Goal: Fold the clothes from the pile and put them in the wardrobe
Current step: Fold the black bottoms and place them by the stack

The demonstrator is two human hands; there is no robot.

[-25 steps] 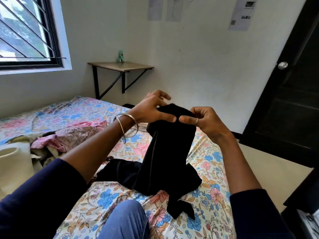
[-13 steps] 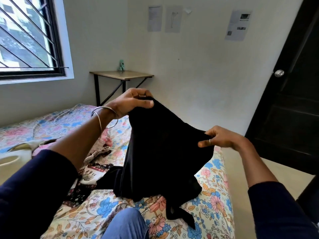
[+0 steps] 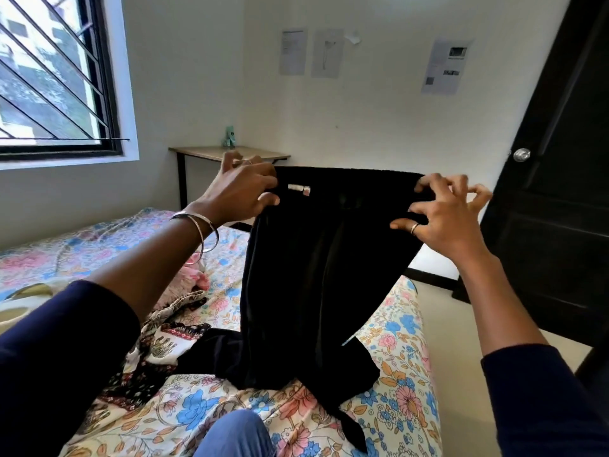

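Closest to me, my blue denim knee (image 3: 235,435) pokes up at the bottom edge, resting against the floral-print bedsheet (image 3: 400,400) in blues, pinks and oranges. To my left on that sheet lies the jumbled pile of patterned and pink clothes (image 3: 171,331), partly hidden behind my dark navy sleeve (image 3: 62,357). Right in front of me hangs the black fabric garment (image 3: 316,268), stretched wide at its top edge and trailing down so its lower end puddles on the bed; it blocks my view of the mattress beyond. My left hand (image 3: 242,189), silver bangles at the wrist, pinches the garment's top left corner beside a small white label (image 3: 299,188). My right hand (image 3: 445,214), ring on one finger, holds the top right corner with curled fingertips, the other fingers splayed loose. Past the cloth stands a small wooden wall table (image 3: 230,153), a barred window (image 3: 49,77) at left, papers on the white wall (image 3: 362,127), and a dark door (image 3: 560,192) at right.
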